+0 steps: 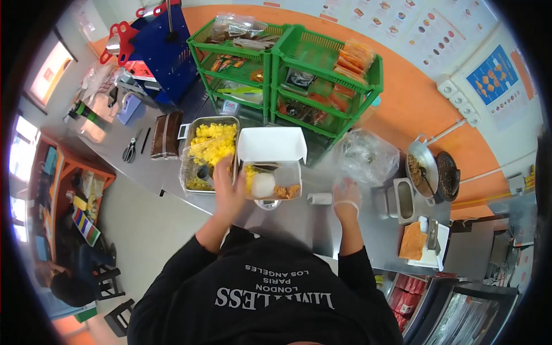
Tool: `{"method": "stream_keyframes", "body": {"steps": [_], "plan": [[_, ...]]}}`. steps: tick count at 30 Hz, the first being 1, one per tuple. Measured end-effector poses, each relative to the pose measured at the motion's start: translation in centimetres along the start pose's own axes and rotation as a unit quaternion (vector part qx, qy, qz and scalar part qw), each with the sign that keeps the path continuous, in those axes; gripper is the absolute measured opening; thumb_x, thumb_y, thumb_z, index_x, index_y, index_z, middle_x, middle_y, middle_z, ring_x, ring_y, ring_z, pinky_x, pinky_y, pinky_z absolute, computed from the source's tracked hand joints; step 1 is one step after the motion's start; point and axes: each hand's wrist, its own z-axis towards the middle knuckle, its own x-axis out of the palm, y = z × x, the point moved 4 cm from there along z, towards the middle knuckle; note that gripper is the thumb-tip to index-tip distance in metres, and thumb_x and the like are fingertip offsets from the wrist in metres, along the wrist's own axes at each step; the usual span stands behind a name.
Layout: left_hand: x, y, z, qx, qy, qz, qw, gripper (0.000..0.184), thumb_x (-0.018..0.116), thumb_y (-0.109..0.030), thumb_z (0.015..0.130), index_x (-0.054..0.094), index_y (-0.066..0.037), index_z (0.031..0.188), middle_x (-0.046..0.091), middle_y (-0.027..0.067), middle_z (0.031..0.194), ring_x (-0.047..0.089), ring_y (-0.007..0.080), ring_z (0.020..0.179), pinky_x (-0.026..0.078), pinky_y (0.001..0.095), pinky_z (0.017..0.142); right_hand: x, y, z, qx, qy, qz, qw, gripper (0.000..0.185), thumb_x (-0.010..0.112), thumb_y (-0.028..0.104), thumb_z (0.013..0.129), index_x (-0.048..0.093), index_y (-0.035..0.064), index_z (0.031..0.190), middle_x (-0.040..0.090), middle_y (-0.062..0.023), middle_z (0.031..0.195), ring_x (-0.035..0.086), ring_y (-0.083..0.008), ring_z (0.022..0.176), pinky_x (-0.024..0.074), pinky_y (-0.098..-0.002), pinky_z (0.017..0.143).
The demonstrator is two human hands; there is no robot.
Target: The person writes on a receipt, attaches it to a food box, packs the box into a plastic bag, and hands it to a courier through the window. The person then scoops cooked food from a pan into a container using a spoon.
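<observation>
My left hand (227, 187) is open, its fingers stretched over the right edge of the metal tray (237, 123) of yellow rice (211, 144). It holds nothing that I can see. A dark cup-shaped scoop (203, 172) lies in the rice beside it. Right of this hand, an open white food box (272, 144) contains yellow rice, a white rounded mound (263, 186) and brown fried pieces (287, 191). A kitchen scale (267, 204) shows under the box's front. My right hand (347, 198), in what looks like a clear plastic glove, appears open near a small white container (319, 198).
Green basket racks (328, 75) with packets stand behind. A clear plastic bag (368, 156) lies at right, near a pan (422, 167) of brown food and a metal container (405, 201). Scissors (130, 150) and a brown packet (167, 135) lie left. Another person (75, 287) sits at far left.
</observation>
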Motion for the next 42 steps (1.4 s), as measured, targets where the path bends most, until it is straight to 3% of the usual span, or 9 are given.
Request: {"method": "stream_keyframes", "body": {"steps": [6,8,11,14,15,17,22,27,42], "plan": [[3.6,4.9,6.5,-0.251,0.111,-0.405,0.872,0.062,0.039,-0.049,0.107,0.042,-0.003,0.148,0.051,0.0181,0.141,0.049,0.0282,0.13,0.033,0.0426,0.113,2.6,10.7,6.2,-0.058,0.079,0.37,0.924,0.065,0.068,0.025,0.093,0.043,0.0038,0.148,0.063,-0.0157,0.127,0.062,-0.0275,0.11,0.0489,-0.0389,0.097],[5.0,6.1,7.7,-0.218,0.204,-0.496,0.815,0.071,0.028,-0.058,0.106,0.043,-0.003,0.148,0.053,0.0173,0.14,0.05,0.0264,0.128,0.035,0.0401,0.112,5.2,10.7,7.5,0.068,0.255,0.6,0.755,0.066,0.068,0.023,0.09,0.044,0.003,0.148,0.063,-0.0136,0.123,0.06,-0.0257,0.111,0.0458,-0.0385,0.1],[3.5,7.7,4.5,-0.251,0.264,-0.408,0.838,0.064,0.035,-0.05,0.106,0.042,-0.001,0.147,0.054,0.0157,0.139,0.051,0.0245,0.127,0.038,0.0349,0.108,1.6,11.0,6.5,-0.033,0.232,0.641,0.731,0.065,0.067,0.023,0.087,0.047,0.0034,0.147,0.063,-0.01,0.121,0.057,-0.0215,0.114,0.0416,-0.0372,0.104],[3.7,7.1,0.3,-0.132,0.256,-0.224,0.931,0.056,0.049,-0.029,0.104,0.037,0.001,0.15,0.048,0.0168,0.144,0.048,0.0249,0.133,0.037,0.0343,0.111,4.0,8.9,3.6,0.174,0.365,0.618,0.675,0.053,0.065,0.022,0.089,0.056,0.0057,0.139,0.062,-0.0082,0.125,0.053,-0.0187,0.119,0.0408,-0.0331,0.103],[3.5,6.2,-1.1,-0.012,0.232,-0.075,0.97,0.056,0.055,-0.017,0.102,0.034,0.002,0.151,0.045,0.0173,0.147,0.045,0.025,0.136,0.036,0.0336,0.112,6.7,7.4,2.5,0.183,0.361,0.618,0.674,0.053,0.065,0.022,0.089,0.056,0.0057,0.139,0.062,-0.0082,0.125,0.053,-0.0187,0.119,0.0408,-0.0331,0.103],[5.1,7.9,-3.4,-0.085,0.229,-0.16,0.956,0.058,0.056,-0.01,0.1,0.032,0.003,0.151,0.042,0.017,0.149,0.043,0.0248,0.138,0.035,0.0329,0.113,12.7,4.7,2.1,0.026,0.258,0.431,0.864,0.05,0.068,0.02,0.092,0.054,0.0033,0.137,0.057,-0.011,0.134,0.053,-0.019,0.12,0.0433,-0.0339,0.102],[5.3,8.2,-3.2,-0.224,0.262,-0.198,0.918,0.052,0.051,-0.013,0.103,0.035,0.004,0.149,0.05,0.0154,0.142,0.049,0.0224,0.132,0.037,0.0308,0.11,10.4,8.0,0.0,0.022,0.133,0.442,0.887,0.05,0.069,0.023,0.092,0.051,0.0014,0.134,0.064,-0.0153,0.125,0.06,-0.0291,0.119,0.046,-0.0381,0.101],[2.8,7.1,-1.6,-0.389,0.275,-0.24,0.846,0.07,0.036,-0.065,0.102,0.05,-0.007,0.14,0.058,0.0074,0.127,0.056,0.0169,0.109,0.047,0.0374,0.101,3.4,10.0,2.0,0.045,0.256,0.296,0.919,0.061,0.048,0.048,0.1,0.053,0.0002,0.137,0.063,-0.0222,0.128,0.061,-0.0361,0.117,0.0445,-0.0387,0.102],[4.6,10.8,-3.4,-0.337,0.247,-0.144,0.897,0.063,0.044,-0.046,0.104,0.042,0.003,0.143,0.046,0.0195,0.143,0.051,0.029,0.128,0.048,0.0418,0.101,4.9,9.7,1.3,0.079,0.276,0.229,0.93,0.052,0.054,0.044,0.094,0.064,0.0044,0.127,0.061,-0.0235,0.128,0.059,-0.0388,0.12,0.0451,-0.0426,0.104]]}}
